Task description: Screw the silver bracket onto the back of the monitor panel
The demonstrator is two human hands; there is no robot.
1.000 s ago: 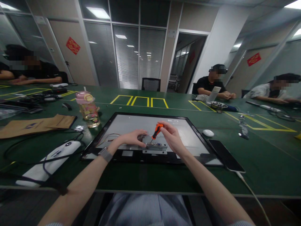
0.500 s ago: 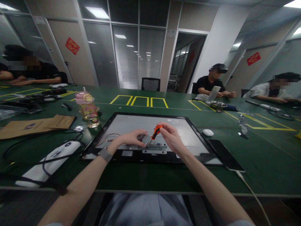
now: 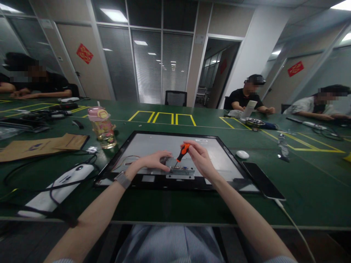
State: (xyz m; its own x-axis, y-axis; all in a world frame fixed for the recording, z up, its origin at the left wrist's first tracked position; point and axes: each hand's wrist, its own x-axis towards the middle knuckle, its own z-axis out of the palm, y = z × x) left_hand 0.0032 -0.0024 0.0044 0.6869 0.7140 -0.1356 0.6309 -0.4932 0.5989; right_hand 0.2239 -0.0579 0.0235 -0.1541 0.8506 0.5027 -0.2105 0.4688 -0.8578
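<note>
the screwdriver, pinched by the right hand, is slanted down-left toward the bracket, beside the loosely spread left hand.

Marks in my feed, none of them legible to me from here.
I make out characters on the red diamond-shaped paper signs on the beige doors, a blue logo on the flat brown paper bag, a black mark on the long white device by the green tabletop's front edge, and a white label near the grey, black-framed panel's far edge.
</note>
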